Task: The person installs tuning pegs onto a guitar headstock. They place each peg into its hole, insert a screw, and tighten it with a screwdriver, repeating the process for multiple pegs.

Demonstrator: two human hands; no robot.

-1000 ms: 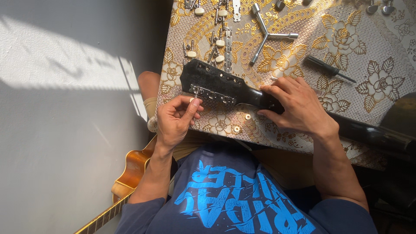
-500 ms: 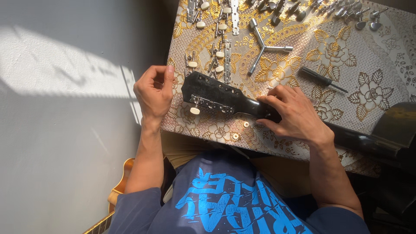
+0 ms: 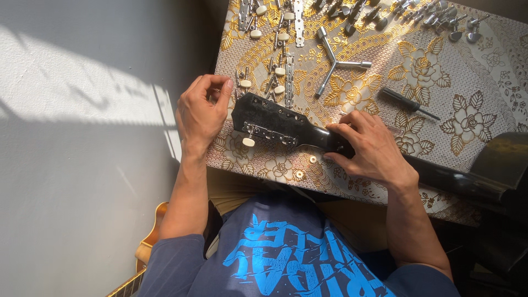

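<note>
Here right hand (image 3: 369, 146) fingers clamp guitar neck (image 3: 324, 142); left hand (image 3: 201, 110) pinched.

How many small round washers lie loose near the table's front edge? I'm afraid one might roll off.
2 that I can make out: one washer just below the guitar neck, another washer closer to the table edge. More may be hidden under the headstock or hands.

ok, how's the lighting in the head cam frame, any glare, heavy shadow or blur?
Head view: hard sunlight falls from the left, leaving a bright patch with streaked shadows on the grey floor. The gold-patterned tablecloth glints but is not blown out. The black guitar headstock reads very dark, with little detail. The lower right corner is in deep shadow. Left hand and right hand are sharp, without motion blur.
</note>
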